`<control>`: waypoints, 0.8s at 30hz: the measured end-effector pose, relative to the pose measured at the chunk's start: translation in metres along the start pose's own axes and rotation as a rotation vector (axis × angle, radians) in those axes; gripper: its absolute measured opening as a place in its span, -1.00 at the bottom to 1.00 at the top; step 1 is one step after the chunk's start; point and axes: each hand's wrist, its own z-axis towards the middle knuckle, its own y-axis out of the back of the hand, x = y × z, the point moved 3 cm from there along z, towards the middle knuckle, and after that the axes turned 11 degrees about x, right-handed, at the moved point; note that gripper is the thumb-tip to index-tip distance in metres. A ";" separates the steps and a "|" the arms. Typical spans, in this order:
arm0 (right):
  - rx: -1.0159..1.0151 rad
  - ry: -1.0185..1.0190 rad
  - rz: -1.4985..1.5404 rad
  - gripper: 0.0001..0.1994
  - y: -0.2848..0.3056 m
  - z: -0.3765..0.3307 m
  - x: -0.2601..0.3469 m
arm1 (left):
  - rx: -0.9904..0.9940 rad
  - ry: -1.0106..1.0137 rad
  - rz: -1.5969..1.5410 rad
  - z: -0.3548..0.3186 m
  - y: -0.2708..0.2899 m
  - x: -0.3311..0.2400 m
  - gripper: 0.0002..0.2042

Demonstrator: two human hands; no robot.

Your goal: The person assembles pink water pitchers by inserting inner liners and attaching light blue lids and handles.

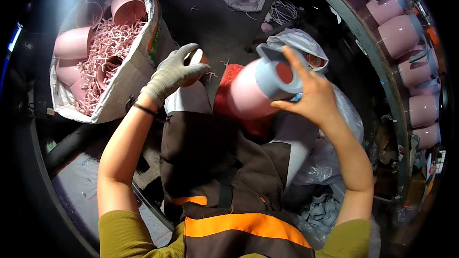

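A large sack (pixel 125 79) of pink cups and scrap stood at the left, and a row of finished pink cups (pixel 400 32) curved along the right. The bare right hand (pixel 313 96) gripped a pink cup (pixel 248 96) by its grey-blue lid (pixel 279 72), tilted over the lap. The gloved left hand (pixel 173 72) was closed round a small orange-and-white piece (pixel 196 62), largely hidden. With only 1 hand on the lid, the cup could probably slip free.
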 end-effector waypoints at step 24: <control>-0.197 -0.061 0.603 -0.32 -0.009 -0.099 -0.032 | -0.267 -0.727 0.702 -0.023 -0.068 -0.189 -0.30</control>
